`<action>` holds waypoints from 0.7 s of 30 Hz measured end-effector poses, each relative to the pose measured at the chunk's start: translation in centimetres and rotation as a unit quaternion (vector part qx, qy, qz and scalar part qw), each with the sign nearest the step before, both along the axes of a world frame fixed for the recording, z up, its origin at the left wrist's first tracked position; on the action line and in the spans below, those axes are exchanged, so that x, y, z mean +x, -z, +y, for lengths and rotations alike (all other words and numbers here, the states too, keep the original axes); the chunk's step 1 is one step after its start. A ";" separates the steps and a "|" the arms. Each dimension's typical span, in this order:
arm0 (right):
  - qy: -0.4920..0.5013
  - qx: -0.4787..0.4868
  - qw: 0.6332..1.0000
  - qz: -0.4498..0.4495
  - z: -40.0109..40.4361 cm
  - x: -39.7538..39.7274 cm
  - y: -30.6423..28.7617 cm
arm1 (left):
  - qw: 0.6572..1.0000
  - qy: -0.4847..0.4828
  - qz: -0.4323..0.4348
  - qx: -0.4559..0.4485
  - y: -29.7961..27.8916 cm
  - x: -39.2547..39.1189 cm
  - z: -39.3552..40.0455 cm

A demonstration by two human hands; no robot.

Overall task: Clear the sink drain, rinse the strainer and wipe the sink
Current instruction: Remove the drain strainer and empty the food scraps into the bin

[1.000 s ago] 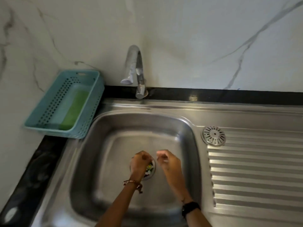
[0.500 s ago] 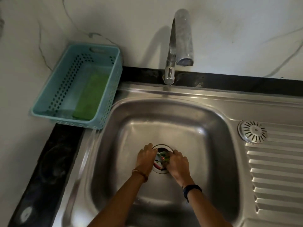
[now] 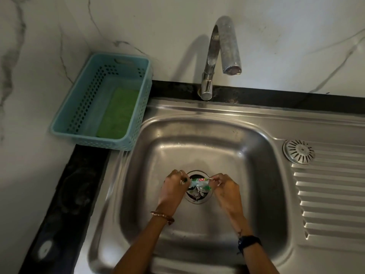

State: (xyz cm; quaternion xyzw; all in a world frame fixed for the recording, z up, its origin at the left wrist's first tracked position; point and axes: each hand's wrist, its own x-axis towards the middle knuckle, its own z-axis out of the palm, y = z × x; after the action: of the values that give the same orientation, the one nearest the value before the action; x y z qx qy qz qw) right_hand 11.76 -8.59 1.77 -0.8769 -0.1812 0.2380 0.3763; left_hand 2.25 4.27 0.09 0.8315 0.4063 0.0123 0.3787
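Seen from above: a steel sink [image 3: 256,175] with a square basin, set in a black bench [image 3: 65,194] against a white marble wall [image 3: 296,36].

In the basin floor, the round drain [image 3: 198,196], full of crumpled scraps of wrapper and grey bits. Just above it, a small green and white wrapper [image 3: 199,182] with a red mark, stretched flat between both hands.

Left hand [image 3: 173,189]: fingers curled closed, pinching the left end of the wrapper with the fingertips. A ring on one finger, a bead bracelet [image 3: 163,216] on the wrist.

Right hand [image 3: 225,189]: also curled closed, pinching the right end of the wrapper between thumb and fingertips. A dark band [image 3: 249,241] on the wrist.

Both forearms reaching in from the lower edge, hands on either side of the drain and close together.

The strainer [image 3: 298,152]: a round slotted metal disc, lying on the draining board [image 3: 331,194] at the right of the basin, well apart from the drain.

Behind the basin, a curved metal tap [image 3: 221,54], spout turned to the right, no water visible from it.

At the left, a pale blue perforated basket [image 3: 138,107] in the corner of the bench, touching the sink rim. Inside it, a green scouring pad [image 3: 116,113], lying flat on the bottom.
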 end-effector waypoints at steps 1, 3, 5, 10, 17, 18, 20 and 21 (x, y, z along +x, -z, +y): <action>0.018 0.048 0.998 0.025 -0.2 -0.1 -0.6 | 0.999 -0.029 -0.017 -0.032 -0.6 -0.5 0.1; 0.033 0.112 0.992 0.052 -0.5 -0.2 -1.2 | 0.993 -0.091 -0.036 -0.069 -1.8 -1.8 0.1; 0.011 0.075 0.996 0.053 -0.4 -0.3 -0.5 | 0.986 -0.135 -0.036 -0.092 -2.7 -2.8 -0.2; -0.157 -0.190 0.968 0.048 1.4 -1.3 4.5 | 0.966 -0.214 -0.002 -0.142 -3.2 -4.5 -1.5; -0.146 -0.201 0.968 0.020 1.5 -3.0 5.7 | 0.953 -0.265 -0.025 -0.148 -3.5 -6.8 -2.9; -0.116 -0.160 0.979 0.043 1.2 -2.8 5.0 | 0.947 -0.279 -0.036 -0.154 -3.9 -7.1 -3.0; -0.051 -0.045 0.992 0.109 0.6 -2.5 3.0 | 0.935 -0.303 -0.060 -0.172 -4.8 -7.6 -3.5; -0.013 0.010 0.990 0.141 0.2 -2.5 1.6 | 0.930 -0.310 -0.076 -0.182 -5.5 -7.8 -3.9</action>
State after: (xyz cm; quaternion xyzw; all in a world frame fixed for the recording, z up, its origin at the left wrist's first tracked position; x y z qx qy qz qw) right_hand 9.24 -8.36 0.12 -0.8280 -0.1405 0.3627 0.4039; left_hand -5.54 0.33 5.56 0.5779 0.6088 0.1182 0.5304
